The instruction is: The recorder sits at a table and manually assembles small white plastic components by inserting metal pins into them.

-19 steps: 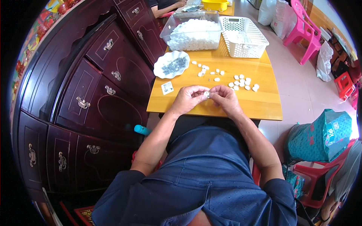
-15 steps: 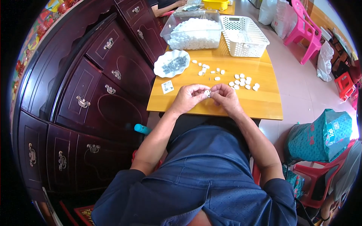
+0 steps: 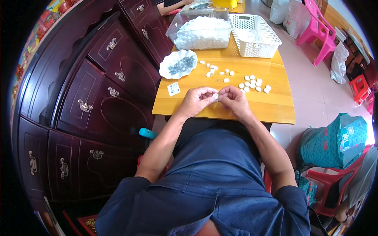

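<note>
My left hand (image 3: pixel 197 100) and my right hand (image 3: pixel 234 100) meet over the near part of the wooden table (image 3: pixel 275 108). Together they pinch one small white plastic piece (image 3: pixel 215 96) between the fingertips. Just beyond my hands, several more small white pieces (image 3: pixel 252 83) lie scattered on the tabletop. A white scalloped dish (image 3: pixel 178 64) with small dark metal parts sits at the left of the table. A small white card (image 3: pixel 173 89) lies close to my left hand.
A clear plastic tub (image 3: pixel 201 29) full of white pieces and a white lattice basket (image 3: pixel 255 35) stand at the table's far end. A dark red cabinet (image 3: pixel 94 94) with drawers runs along the left. Pink chair (image 3: pixel 315 23) and teal bag (image 3: pixel 334 139) stand right.
</note>
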A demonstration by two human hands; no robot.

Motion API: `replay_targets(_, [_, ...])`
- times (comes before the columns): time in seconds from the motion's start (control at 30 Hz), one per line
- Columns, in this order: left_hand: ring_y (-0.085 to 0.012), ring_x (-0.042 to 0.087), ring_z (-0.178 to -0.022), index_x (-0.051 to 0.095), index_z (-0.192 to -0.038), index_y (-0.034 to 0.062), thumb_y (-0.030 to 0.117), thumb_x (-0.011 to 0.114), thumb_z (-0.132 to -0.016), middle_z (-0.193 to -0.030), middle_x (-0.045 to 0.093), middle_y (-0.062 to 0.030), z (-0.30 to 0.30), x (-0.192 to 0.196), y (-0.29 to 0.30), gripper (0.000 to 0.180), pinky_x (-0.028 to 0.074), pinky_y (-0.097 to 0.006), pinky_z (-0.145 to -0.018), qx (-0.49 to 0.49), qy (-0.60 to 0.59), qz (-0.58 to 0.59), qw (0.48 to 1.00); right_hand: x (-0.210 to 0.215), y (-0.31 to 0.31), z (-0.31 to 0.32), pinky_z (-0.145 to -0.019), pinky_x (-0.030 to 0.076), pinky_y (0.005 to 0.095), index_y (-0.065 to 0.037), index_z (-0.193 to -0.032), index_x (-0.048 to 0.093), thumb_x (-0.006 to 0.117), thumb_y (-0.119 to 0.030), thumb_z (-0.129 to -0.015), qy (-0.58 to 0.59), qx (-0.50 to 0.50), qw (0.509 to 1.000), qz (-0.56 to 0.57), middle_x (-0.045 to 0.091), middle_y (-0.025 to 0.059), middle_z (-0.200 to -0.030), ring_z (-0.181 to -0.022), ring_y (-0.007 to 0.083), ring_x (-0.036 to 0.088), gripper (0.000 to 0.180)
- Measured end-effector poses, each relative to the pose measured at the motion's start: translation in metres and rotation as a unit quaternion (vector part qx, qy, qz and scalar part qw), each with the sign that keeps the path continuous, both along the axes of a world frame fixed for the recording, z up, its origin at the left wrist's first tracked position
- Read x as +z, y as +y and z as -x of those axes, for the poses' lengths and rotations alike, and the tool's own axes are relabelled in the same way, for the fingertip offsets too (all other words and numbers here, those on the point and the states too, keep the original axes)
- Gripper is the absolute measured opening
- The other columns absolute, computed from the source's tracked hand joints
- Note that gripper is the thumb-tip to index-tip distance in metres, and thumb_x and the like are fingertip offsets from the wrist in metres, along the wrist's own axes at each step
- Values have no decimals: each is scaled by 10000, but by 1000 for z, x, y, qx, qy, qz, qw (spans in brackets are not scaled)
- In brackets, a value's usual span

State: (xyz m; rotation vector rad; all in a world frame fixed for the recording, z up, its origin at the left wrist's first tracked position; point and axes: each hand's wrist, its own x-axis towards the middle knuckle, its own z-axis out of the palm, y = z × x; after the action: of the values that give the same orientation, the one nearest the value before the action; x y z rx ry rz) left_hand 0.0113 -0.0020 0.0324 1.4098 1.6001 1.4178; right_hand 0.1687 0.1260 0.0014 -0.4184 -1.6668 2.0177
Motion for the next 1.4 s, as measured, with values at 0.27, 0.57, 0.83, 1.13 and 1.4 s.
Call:
replay_targets(0.27, [-43, 627, -782, 716, -1108, -11, 75, 712, -920, -907, 729, -2, 3, -1, -1, 206, 530, -217, -725, -3, 3, -3, 1000, 4, -3, 0, -673, 480, 192, -24, -1059, 660, 705, -86, -910, -9, -2, 999, 53, 697, 5, -883, -751, 47, 608, 168])
replay_targets(0.57, [-24, 602, -770, 722, -1132, 13, 58, 702, -923, -896, 713, 12, -1, 3, -1, 215, 515, -209, -706, -18, 60, 8, 998, 7, -1, -4, -686, 493, 208, -20, -1009, 720, 709, -153, -926, -74, 33, 995, 58, 710, 8, -911, -761, 69, 618, 157])
replay_targets(0.83, [-54, 578, -674, 697, -1175, 35, 75, 766, -846, -840, 680, -10, -8, 18, -7, 338, 489, -237, -626, -19, 137, -22, 990, 11, -6, -4, -639, 445, 194, -45, -979, 713, 703, -229, -940, -62, 48, 993, 88, 673, -17, -827, -689, 54, 564, 189])
replay_targets(1.13, [-310, 673, -822, 683, -1075, 102, 188, 834, -740, -895, 666, -89, -29, 28, -5, 377, 541, -397, -704, 99, 335, -42, 936, 3, 1, 0, -650, 450, 196, -90, -966, 700, 668, -239, -971, -61, 21, 994, 88, 665, -34, -801, -686, 47, 571, 153])
replay_targets(1.4, [-315, 674, -783, 695, -1058, 94, 138, 773, -785, -894, 670, -98, -26, 19, -4, 288, 544, -400, -667, 113, 341, -82, 929, 14, -7, -3, -705, 462, 213, -67, -992, 697, 644, -251, -981, -57, 24, 992, 107, 691, -14, -853, -766, 59, 614, 192])
